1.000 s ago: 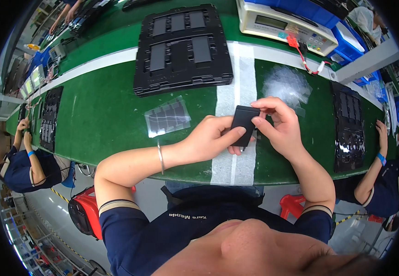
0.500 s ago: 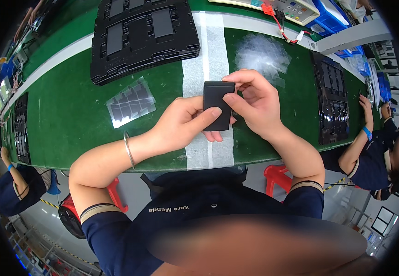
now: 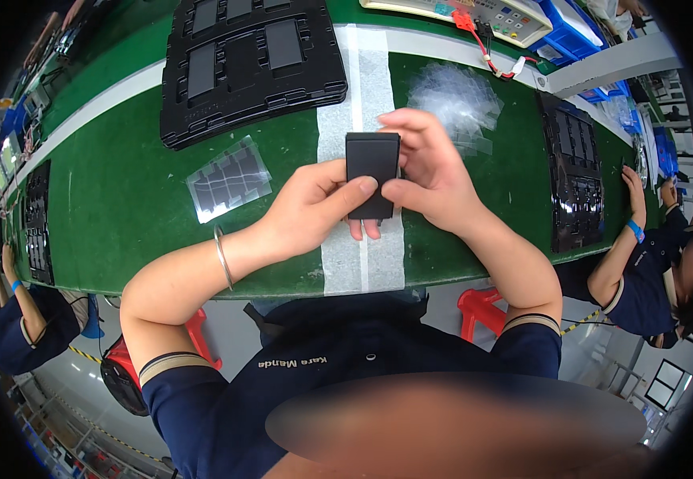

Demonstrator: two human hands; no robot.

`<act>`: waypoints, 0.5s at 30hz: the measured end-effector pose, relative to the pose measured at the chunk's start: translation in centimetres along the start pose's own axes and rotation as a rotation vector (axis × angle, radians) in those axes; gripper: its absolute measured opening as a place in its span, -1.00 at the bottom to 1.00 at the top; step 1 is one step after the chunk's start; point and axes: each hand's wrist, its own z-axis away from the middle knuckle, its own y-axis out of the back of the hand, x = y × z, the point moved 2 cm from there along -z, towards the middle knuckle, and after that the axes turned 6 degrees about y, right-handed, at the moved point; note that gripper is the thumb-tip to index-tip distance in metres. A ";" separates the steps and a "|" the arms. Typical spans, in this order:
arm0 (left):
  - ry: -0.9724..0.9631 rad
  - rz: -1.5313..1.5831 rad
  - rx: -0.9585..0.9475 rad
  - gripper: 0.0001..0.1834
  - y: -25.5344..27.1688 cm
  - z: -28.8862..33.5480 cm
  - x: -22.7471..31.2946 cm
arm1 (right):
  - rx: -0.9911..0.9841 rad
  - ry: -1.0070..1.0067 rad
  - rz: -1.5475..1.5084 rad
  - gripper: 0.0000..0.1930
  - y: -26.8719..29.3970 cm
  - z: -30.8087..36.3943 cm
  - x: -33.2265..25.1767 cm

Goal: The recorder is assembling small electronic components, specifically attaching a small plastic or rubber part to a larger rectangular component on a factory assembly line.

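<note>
Head view: the left hand [image 3: 306, 199] grasps a black block [image 3: 373, 166] above the table [image 3: 131, 203]. Its thumb lies flat on the face of the block, and its other fingers go under it; two fingertips show below the lower edge. The block is over the pale strip [image 3: 362, 267] which crosses the table, and its long side points away from the person. The right hand [image 3: 438, 180] is at the right side of the block. Its thumb tip overlaps the right edge, its index finger is bent loosely beyond the upper edge, and the remaining fingers are half curled. Whether this hand also grips the block, I cannot tell.

A bracelet [image 3: 223, 257] is around the left wrist. To the left of the block lies a clear sheet [image 3: 228, 180] with dark pieces in it. Farther away stands a black tray [image 3: 243, 100], which holds grey plates [image 3: 284, 43]. Beyond the right hand is a pile of clear films [image 3: 454, 100]. At the far edge there is a meter [image 3: 494, 17] with a red clip [image 3: 463, 19]. A second tray [image 3: 576, 172] lies at the right, near the hand of a co-worker [image 3: 634, 190].
</note>
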 end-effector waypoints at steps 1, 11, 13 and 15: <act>-0.024 0.001 -0.003 -0.72 0.3 -0.1 -0.1 | -0.106 0.045 0.025 -0.63 0.3 -0.3 0.2; -0.030 -0.103 0.053 -0.74 0.9 -1.0 0.1 | -0.229 0.203 0.195 -0.51 1.3 -0.7 -0.1; -0.427 -0.749 -0.016 -0.71 1.2 -0.5 0.8 | -0.201 0.167 0.292 -0.51 1.7 -0.8 -0.7; -0.628 -1.218 -0.208 -0.60 1.7 0.2 0.1 | -0.177 0.135 0.440 -0.53 2.5 -0.4 -1.2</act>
